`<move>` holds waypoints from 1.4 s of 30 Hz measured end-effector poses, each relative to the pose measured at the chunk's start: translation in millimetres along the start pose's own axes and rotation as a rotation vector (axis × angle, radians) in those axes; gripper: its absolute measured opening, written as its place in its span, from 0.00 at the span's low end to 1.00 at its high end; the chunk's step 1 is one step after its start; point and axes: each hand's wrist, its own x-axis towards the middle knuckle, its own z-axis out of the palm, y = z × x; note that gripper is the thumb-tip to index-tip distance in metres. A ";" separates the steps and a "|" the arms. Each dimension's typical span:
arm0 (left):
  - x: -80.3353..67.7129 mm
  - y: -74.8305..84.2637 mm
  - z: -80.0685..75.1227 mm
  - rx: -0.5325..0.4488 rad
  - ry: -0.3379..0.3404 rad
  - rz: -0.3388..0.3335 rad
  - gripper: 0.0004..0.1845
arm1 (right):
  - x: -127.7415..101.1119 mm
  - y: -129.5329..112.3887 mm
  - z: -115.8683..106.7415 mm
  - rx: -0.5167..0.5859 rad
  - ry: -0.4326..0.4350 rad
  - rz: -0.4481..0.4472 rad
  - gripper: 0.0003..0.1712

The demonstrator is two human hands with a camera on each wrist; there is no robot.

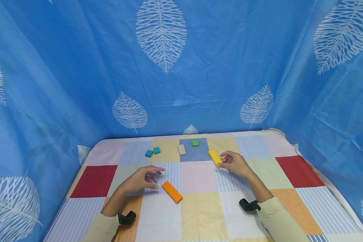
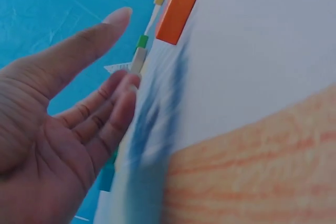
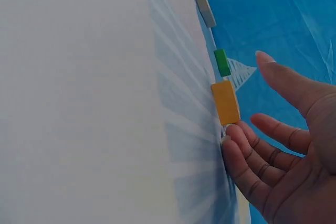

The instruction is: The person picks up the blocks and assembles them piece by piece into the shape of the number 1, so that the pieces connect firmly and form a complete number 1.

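On patchwork surface [image 1: 199,215]: left hand [image 1: 140,180] relaxed, empty, beside orange block [image 1: 171,192]; right hand [image 1: 236,163] fingers [image 3: 247,166] loose, apparently touching yellow block [image 1: 214,158] end.

Your left hand [image 1: 142,179] hovers with relaxed fingers just left of the orange block [image 1: 172,192], not gripping it. Your right hand [image 1: 234,163] touches the near end of the yellow block [image 1: 214,157]. Farther off on the patchwork cloth [image 1: 199,208] lie a beige block [image 1: 182,149], a green cube [image 1: 195,143] and two teal cubes [image 1: 152,152].
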 end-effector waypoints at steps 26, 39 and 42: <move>13.3 -10.1 7.9 0.018 -0.081 0.026 0.27 | 7.2 -2.2 19.7 -0.091 0.123 0.040 0.22; 13.4 -2.9 20.8 0.067 -0.059 -0.045 0.22 | 4.4 -1.1 20.0 -0.102 0.117 0.108 0.21; 13.9 -2.8 22.1 0.089 -0.066 -0.045 0.21 | 3.3 -0.2 19.4 -0.110 0.113 0.103 0.21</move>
